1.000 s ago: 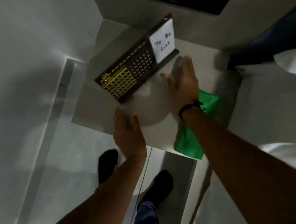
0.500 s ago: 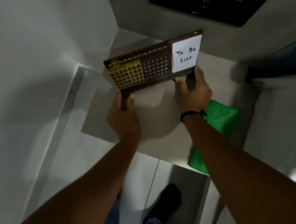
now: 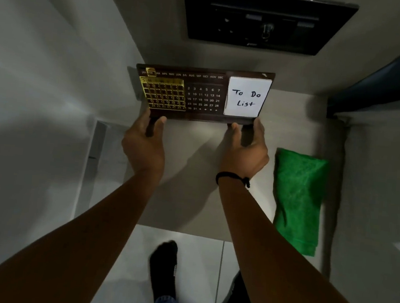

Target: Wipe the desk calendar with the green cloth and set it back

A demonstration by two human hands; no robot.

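Both hands' fingers (image 3: 257, 126) vanish behind the desk calendar (image 3: 203, 94); its gold-framed dates are unreadable.

We have one view only, worn on the head, looking steeply down and forward over both forearms. It sits close above a small pale table (image 3: 188, 213), whose near edge runs across the lower middle. At 12 o'clock the lens reaches a dark wall panel (image 3: 267, 21); at 6 o'clock, the floor (image 3: 196, 253) and a black-socked foot (image 3: 163, 267).
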